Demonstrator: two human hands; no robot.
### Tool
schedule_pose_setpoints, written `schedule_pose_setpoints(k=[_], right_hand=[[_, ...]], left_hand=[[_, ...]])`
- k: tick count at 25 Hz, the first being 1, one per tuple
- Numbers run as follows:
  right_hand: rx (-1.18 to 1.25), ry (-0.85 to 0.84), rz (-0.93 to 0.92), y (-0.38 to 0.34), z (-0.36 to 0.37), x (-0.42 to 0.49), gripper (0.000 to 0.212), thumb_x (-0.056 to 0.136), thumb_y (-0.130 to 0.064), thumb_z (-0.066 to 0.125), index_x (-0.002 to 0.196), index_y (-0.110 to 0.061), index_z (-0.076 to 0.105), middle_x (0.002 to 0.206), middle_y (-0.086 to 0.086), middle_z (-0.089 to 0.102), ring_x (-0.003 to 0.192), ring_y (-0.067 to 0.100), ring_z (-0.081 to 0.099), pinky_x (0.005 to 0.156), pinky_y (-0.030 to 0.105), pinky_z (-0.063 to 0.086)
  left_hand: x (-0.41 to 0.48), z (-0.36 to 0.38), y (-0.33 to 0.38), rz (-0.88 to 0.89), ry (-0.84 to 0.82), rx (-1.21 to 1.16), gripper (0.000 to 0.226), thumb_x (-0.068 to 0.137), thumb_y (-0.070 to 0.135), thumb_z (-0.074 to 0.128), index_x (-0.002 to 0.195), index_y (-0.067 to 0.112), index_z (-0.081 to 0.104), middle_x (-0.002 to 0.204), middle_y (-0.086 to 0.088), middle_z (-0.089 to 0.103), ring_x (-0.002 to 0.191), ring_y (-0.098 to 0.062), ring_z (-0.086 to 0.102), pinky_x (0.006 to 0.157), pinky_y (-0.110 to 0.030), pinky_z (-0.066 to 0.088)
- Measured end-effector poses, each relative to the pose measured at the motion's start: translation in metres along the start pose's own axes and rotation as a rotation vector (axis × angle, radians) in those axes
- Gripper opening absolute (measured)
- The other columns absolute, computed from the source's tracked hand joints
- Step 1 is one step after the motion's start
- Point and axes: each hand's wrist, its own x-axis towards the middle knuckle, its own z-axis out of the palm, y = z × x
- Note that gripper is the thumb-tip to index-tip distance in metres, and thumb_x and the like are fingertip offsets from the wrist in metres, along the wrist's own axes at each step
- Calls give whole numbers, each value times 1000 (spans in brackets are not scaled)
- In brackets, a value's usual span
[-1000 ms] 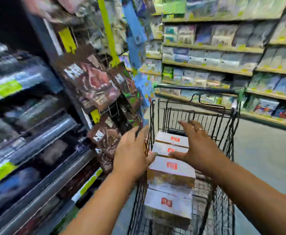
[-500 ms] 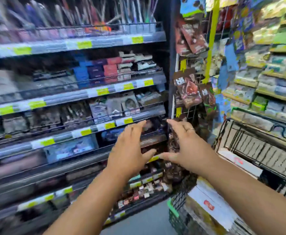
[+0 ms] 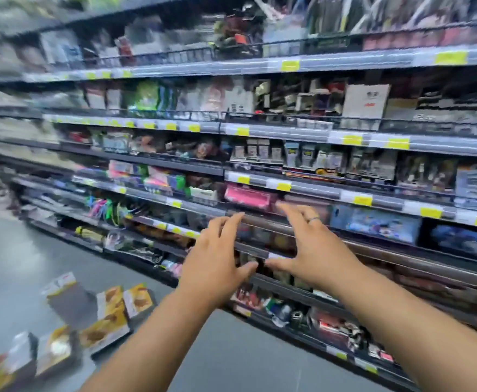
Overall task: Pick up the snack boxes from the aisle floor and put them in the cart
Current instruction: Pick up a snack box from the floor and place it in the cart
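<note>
Shop, a supermarket aisle. Behind the left hand [image 3: 213,268] and right hand [image 3: 315,250], long dark shelving [image 3: 302,65] runs in tiers across the whole view, above, below and to both sides of the hands. Yellow price tags [image 3: 289,65] sit along the shelf edges. Packed goods fill each tier: a pink pack [image 3: 250,198] just above the hands, a blue box [image 3: 376,223] right of the right hand, small cartons [image 3: 260,151] higher up. Most of it is blurred. Grey aisle floor [image 3: 19,250] shows left of and below the hands, with snack boxes [image 3: 110,315] lying on it, lower left of the left hand.
</note>
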Motion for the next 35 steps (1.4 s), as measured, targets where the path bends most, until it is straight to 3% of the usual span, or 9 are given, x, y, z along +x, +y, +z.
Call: schedule_pose_setpoints(k=[8, 12, 18, 24, 31, 33, 35], right_hand=[[126, -173, -311, -243, 162, 139, 102, 70, -59, 74, 149, -36, 13, 149, 2, 21, 129, 28, 43, 103, 40, 43], [128, -258, -417, -316, 235, 196, 104, 70, -59, 73, 150, -35, 11, 151, 2, 18, 130, 29, 42, 103, 39, 42], [137, -420, -554, -429, 341, 311, 106, 67, -59, 75, 150, -32, 14, 148, 6, 22, 127, 29, 45, 102, 39, 42], [96, -609, -703, -555, 451, 407, 104, 68, -56, 76, 149, -33, 15, 151, 9, 24, 127, 34, 46, 101, 40, 43], [-22, -771, -703, -691, 639, 464, 102, 70, -54, 75, 150, -32, 16, 154, 7, 20, 128, 30, 46, 99, 38, 44], [-74, -833, -593, -762, 780, 506, 98, 71, -52, 75, 149, -33, 18, 153, 6, 22, 125, 31, 48, 96, 40, 46], [-87, -809, -615, -774, 785, 508, 93, 74, -50, 73, 148, -35, 19, 152, 6, 23, 123, 33, 50, 94, 41, 47]], left_hand=[[-53, -115, -268, -366, 118, 136, 88, 75, 49, 72, 147, 36, 23, 142, 3, 35, 127, -24, 43, 101, -37, 40], [-77, -131, -365, -558, 117, 162, 90, 74, 48, 73, 147, 34, 22, 143, -1, 34, 128, -27, 42, 104, -39, 39], [-92, -153, -508, -856, 97, 222, 90, 77, 51, 70, 147, 38, 16, 146, 7, 28, 130, -22, 40, 99, -35, 40], [-109, -179, -661, -1117, 130, 221, 87, 78, 49, 70, 148, 33, 21, 145, 4, 32, 129, -25, 41, 100, -34, 39], [-171, -159, -877, -1322, 51, 91, 84, 80, 49, 69, 148, 32, 22, 144, 1, 35, 128, -24, 42, 98, -36, 41], [-199, -124, -1037, -1432, -32, 21, 81, 81, 52, 66, 147, 32, 24, 141, 0, 38, 125, -24, 43, 95, -36, 42], [-189, -123, -1051, -1382, -9, 131, 80, 81, 56, 63, 146, 30, 25, 138, 0, 39, 122, -24, 43, 92, -37, 44]])
